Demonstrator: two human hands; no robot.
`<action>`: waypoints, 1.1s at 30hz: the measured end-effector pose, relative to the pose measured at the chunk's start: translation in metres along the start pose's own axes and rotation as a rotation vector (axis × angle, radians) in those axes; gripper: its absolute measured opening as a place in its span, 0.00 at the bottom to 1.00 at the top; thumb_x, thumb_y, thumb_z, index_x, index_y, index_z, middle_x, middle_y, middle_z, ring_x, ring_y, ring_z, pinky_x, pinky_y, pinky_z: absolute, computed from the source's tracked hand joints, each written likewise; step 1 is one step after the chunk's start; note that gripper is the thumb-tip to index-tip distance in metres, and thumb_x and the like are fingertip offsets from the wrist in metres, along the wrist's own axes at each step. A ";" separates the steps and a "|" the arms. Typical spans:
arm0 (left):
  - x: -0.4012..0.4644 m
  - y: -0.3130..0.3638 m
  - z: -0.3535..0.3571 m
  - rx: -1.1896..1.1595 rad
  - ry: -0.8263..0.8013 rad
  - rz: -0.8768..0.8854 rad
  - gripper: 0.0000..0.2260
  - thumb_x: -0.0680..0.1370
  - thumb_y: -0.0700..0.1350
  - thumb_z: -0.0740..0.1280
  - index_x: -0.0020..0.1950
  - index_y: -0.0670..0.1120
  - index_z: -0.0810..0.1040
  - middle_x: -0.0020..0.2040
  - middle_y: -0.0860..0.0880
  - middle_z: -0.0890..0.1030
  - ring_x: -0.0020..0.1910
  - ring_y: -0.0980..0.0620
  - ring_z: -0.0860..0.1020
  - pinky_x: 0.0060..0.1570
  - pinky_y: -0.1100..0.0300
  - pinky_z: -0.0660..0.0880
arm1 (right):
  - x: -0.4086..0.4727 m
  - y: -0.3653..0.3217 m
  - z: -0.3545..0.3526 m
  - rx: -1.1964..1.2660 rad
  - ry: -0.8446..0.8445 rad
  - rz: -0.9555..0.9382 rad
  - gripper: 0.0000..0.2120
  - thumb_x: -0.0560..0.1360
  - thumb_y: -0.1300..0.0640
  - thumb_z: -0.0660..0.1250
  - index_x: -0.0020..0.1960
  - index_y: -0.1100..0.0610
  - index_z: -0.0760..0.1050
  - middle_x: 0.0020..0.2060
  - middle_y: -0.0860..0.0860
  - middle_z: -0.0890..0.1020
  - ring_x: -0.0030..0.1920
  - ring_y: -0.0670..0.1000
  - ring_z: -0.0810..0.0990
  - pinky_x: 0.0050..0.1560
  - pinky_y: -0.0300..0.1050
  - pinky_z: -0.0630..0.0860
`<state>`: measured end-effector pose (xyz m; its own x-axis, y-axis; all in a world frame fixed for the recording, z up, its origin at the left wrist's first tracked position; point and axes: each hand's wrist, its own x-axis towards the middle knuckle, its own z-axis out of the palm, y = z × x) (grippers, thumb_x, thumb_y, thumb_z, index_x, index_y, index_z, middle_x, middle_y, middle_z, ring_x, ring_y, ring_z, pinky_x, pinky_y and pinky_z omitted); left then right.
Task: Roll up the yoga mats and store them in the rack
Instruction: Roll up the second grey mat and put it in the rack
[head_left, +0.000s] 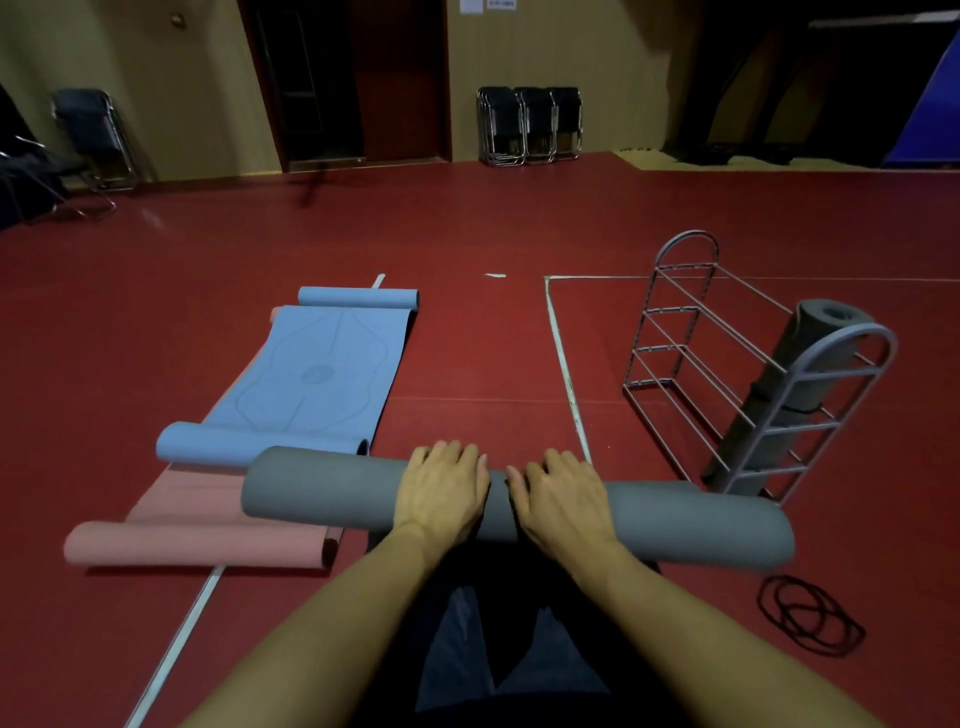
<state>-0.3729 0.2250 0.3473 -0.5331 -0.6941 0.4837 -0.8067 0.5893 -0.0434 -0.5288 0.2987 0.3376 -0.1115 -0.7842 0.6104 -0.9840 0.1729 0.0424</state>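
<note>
Both hands (441, 493) (563, 501) atop rolled grey mat (322, 491).

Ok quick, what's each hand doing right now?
Left hand: open, fingers pressing on the rolled grey yoga mat.
Right hand: open, pressing on the same mat.

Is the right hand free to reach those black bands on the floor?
Probably yes. The black bands lie in the open just right of the right hand, nothing between them, but it would first have to let go of the grey rolled mat it rests on.
</note>
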 end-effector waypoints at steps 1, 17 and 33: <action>0.005 0.001 0.001 0.008 0.014 -0.023 0.16 0.82 0.50 0.54 0.41 0.48 0.77 0.40 0.46 0.77 0.40 0.44 0.75 0.40 0.48 0.71 | -0.002 -0.001 -0.002 0.007 -0.008 -0.006 0.20 0.80 0.44 0.58 0.38 0.56 0.77 0.32 0.54 0.78 0.33 0.57 0.77 0.35 0.50 0.72; 0.008 -0.007 -0.004 -0.081 0.037 -0.007 0.16 0.81 0.54 0.57 0.37 0.48 0.73 0.33 0.49 0.77 0.33 0.45 0.76 0.38 0.51 0.73 | 0.020 0.001 0.012 -0.021 -0.057 0.110 0.16 0.80 0.48 0.64 0.38 0.55 0.80 0.37 0.54 0.77 0.39 0.57 0.77 0.38 0.53 0.73; 0.034 -0.013 0.000 -0.050 -0.329 -0.039 0.25 0.84 0.62 0.48 0.68 0.49 0.76 0.62 0.47 0.75 0.61 0.45 0.70 0.60 0.51 0.69 | 0.037 0.020 0.002 0.120 -0.266 0.016 0.20 0.82 0.38 0.54 0.45 0.54 0.72 0.39 0.55 0.84 0.41 0.60 0.83 0.45 0.52 0.72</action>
<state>-0.3807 0.1938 0.3645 -0.5624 -0.8079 0.1760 -0.8189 0.5737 0.0163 -0.5525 0.2720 0.3598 -0.1443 -0.9135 0.3803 -0.9894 0.1275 -0.0693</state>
